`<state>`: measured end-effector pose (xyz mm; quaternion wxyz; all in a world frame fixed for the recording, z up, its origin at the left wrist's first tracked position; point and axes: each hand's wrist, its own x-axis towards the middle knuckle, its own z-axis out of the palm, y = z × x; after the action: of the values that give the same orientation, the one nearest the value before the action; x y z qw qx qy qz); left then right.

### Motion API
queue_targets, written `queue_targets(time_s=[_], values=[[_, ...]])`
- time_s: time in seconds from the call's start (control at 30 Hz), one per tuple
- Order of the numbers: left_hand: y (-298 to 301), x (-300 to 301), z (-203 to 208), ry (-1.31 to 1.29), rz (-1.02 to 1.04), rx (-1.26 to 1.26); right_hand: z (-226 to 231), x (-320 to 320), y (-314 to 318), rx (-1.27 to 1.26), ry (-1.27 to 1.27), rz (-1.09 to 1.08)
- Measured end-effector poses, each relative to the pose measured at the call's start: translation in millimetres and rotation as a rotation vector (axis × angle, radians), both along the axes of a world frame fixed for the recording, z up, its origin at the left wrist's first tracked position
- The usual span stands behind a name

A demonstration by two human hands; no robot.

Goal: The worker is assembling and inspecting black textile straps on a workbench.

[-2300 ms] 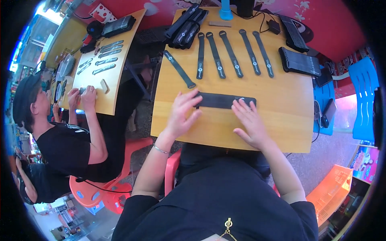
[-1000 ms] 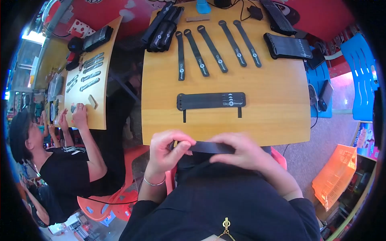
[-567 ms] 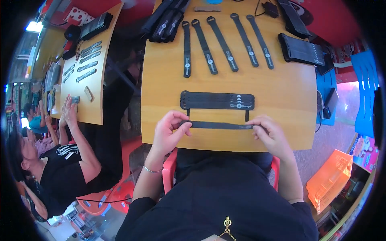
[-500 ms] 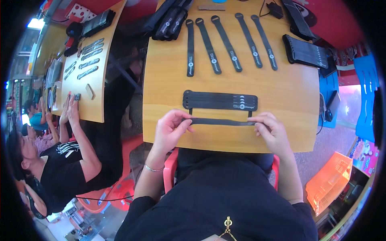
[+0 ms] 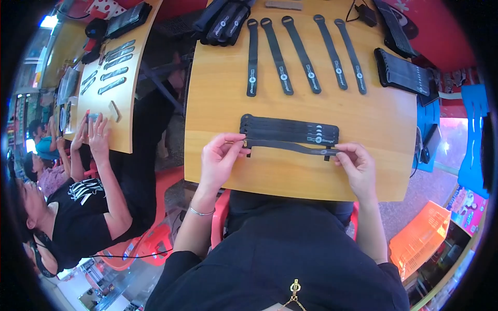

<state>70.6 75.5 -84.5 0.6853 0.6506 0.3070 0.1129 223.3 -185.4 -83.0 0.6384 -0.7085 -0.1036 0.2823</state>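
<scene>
My left hand (image 5: 220, 160) pinches the left end of a black cable strap (image 5: 290, 147), and my right hand (image 5: 358, 167) pinches its right end. Slightly bowed, the strap stretches between them along the near edge of a stack of black straps (image 5: 282, 128). The stack lies flat, slotted round heads to the left, pale print to the right. Two narrow dark strips (image 5: 328, 154) stick out from under its near side. Whether the held strap touches the stack, I cannot tell.
Beyond the stack several single straps (image 5: 282, 57) lie spread on the wooden table (image 5: 218, 103). Strap bundles (image 5: 223, 23) (image 5: 402, 71) sit at the far left and right corners. A co-worker (image 5: 98, 205) works at another table on the left. An orange basket (image 5: 420, 241) stands at right.
Both hands have brought the strap away from me, up to the stack's near edge. It now bends, with its printed end showing by my right hand. The view has shifted slightly.
</scene>
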Motion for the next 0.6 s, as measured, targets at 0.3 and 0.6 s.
queue_targets(time_s=[0.3,0.6], values=[[4.0,2.0,-6.6,-0.028,0.008,0.125,-2.3,1.5,-4.8,0.032,0.018,-0.028],[2.4,8.7,-8.5,-0.027,0.125,0.106,-7.9,1.7,5.6,0.018,-0.017,-0.045]])
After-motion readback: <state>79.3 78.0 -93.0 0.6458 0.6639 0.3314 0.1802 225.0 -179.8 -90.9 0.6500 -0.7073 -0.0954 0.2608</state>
